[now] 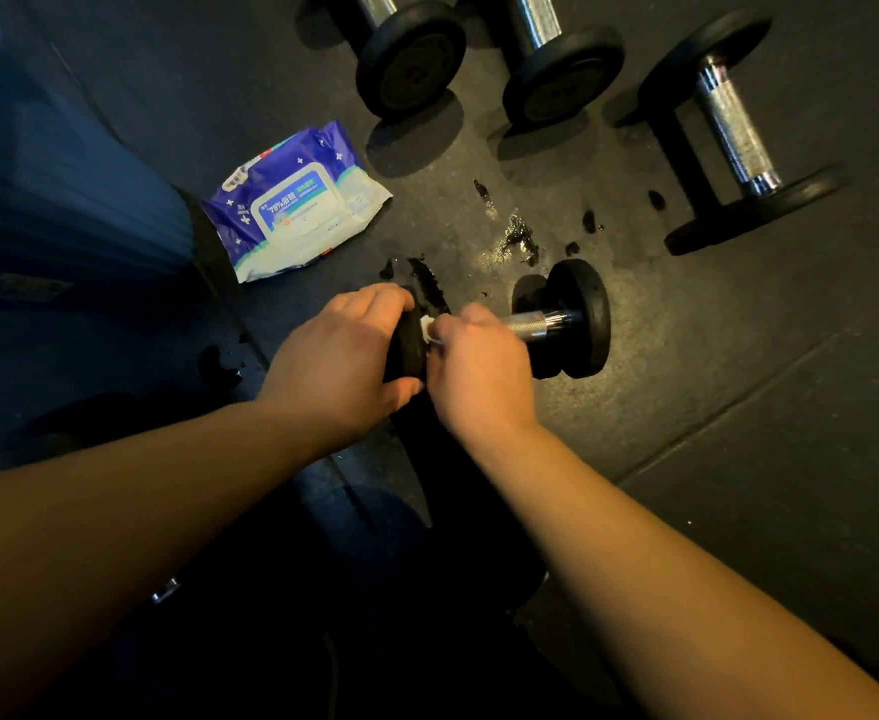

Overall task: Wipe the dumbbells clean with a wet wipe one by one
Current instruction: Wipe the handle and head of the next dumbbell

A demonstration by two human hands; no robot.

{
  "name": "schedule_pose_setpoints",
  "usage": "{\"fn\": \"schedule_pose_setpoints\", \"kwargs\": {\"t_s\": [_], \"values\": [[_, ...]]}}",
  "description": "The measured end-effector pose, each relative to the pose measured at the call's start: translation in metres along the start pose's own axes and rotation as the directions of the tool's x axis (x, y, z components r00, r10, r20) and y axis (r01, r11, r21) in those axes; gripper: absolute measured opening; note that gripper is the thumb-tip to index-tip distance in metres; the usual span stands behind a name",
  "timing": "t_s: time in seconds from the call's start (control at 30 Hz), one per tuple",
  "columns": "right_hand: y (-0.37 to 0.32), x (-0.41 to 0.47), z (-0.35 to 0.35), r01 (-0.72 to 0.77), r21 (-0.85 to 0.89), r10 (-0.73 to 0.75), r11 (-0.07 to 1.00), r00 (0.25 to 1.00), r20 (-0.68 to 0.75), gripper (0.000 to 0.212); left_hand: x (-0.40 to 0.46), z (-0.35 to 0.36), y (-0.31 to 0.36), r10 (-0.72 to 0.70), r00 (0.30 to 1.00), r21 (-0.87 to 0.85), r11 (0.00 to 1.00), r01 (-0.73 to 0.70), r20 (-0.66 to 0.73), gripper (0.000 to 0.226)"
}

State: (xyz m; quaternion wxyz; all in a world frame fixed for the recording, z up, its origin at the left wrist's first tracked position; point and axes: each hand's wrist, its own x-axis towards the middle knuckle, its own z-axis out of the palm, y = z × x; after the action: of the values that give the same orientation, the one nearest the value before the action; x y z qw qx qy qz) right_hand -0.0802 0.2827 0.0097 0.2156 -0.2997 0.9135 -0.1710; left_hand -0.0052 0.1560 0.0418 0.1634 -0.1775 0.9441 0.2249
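A small black dumbbell (577,319) with a chrome handle lies on the dark rubber floor in the middle of the head view. My left hand (343,356) grips its near black end plate. My right hand (479,366) is wrapped around the handle by that plate, holding a white wet wipe (427,327) of which only a small corner shows. The far plate and a short stretch of handle stay visible. Three more dumbbells lie beyond: one at top middle (411,65), one beside it (562,75), one at right (738,132).
A purple and white wet wipe pack (291,200) lies on the floor to the left of the dumbbells. A blue ribbed container (63,189) stands at far left. Wet spots (520,236) mark the floor (738,407) between the dumbbells.
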Motion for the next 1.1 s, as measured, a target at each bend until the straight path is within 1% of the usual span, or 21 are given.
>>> {"fn": "schedule_pose_setpoints", "kwargs": {"t_s": [0.07,0.2,0.27,0.33,0.4,0.47,0.57,0.6,0.63,0.7,0.77,0.83,0.93,0.97,1.03,1.1], "values": [[0.008,0.002,-0.004,-0.026,-0.021,0.025,0.999,0.999,-0.033,0.016,0.001,-0.001,-0.001,0.001,1.000,0.005,1.000,-0.001,0.018,0.080],[0.029,0.013,-0.012,-0.162,-0.051,0.155,0.985,0.980,-0.127,0.018,0.004,-0.003,-0.004,-0.014,1.000,-0.004,1.000,0.014,0.025,0.081],[0.018,0.013,-0.009,-0.122,-0.013,0.120,0.992,0.987,-0.105,0.017,0.005,-0.004,-0.005,-0.017,1.000,-0.007,1.000,0.017,0.005,0.079],[0.002,0.007,-0.002,-0.050,0.017,0.051,0.999,0.998,-0.034,0.015,0.005,-0.003,-0.004,-0.016,1.000,-0.001,1.000,0.016,-0.010,0.077],[0.000,0.003,0.001,-0.014,0.009,0.014,1.000,1.000,-0.011,0.014,0.003,-0.001,-0.004,-0.013,1.000,0.002,1.000,0.013,-0.012,0.076],[0.013,0.006,-0.004,-0.047,-0.020,0.046,0.999,0.998,-0.051,0.016,0.002,0.000,-0.004,-0.006,1.000,-0.005,1.000,0.006,-0.007,0.075],[0.032,0.012,-0.009,-0.154,-0.033,0.148,0.988,0.979,-0.139,0.018,0.000,0.001,-0.002,-0.003,1.000,-0.011,1.000,0.003,0.021,0.077],[0.031,0.012,-0.009,-0.152,-0.025,0.146,0.988,0.978,-0.149,0.017,-0.001,0.001,0.000,-0.004,1.000,-0.009,1.000,0.004,0.024,0.077],[0.025,0.010,-0.007,-0.118,-0.018,0.114,0.993,0.984,-0.137,0.015,-0.002,0.002,0.001,-0.006,1.000,-0.007,1.000,0.006,0.018,0.076],[0.009,0.000,0.000,-0.027,0.000,0.027,1.000,0.998,-0.064,0.012,-0.005,0.003,0.004,-0.012,1.000,-0.002,1.000,0.012,0.011,0.075],[0.003,-0.005,0.006,0.017,0.015,-0.016,1.000,0.999,-0.032,0.010,-0.007,0.004,0.003,-0.010,1.000,0.000,1.000,0.010,0.017,0.073],[0.011,0.000,0.003,-0.007,-0.006,0.006,1.000,0.998,-0.068,0.013,-0.005,0.002,0.001,-0.002,1.000,-0.002,1.000,0.002,0.023,0.073],[0.029,0.015,-0.005,-0.124,-0.011,0.121,0.992,0.982,-0.142,0.018,0.003,-0.004,-0.005,-0.003,1.000,-0.019,1.000,0.004,0.023,0.073],[0.030,0.018,-0.006,-0.134,-0.004,0.132,0.991,0.978,-0.161,0.017,0.007,-0.008,-0.007,-0.003,1.000,-0.029,1.000,0.003,0.021,0.073],[0.018,0.016,-0.001,-0.072,0.036,0.077,0.997,0.985,-0.154,0.014,0.016,-0.015,-0.011,0.002,1.000,-0.038,0.999,-0.002,0.011,0.068],[0.003,0.013,0.009,0.010,0.067,-0.001,0.998,0.991,-0.134,0.007,0.026,-0.021,-0.013,0.006,1.000,-0.021,1.000,-0.006,-0.011,0.057]]}}
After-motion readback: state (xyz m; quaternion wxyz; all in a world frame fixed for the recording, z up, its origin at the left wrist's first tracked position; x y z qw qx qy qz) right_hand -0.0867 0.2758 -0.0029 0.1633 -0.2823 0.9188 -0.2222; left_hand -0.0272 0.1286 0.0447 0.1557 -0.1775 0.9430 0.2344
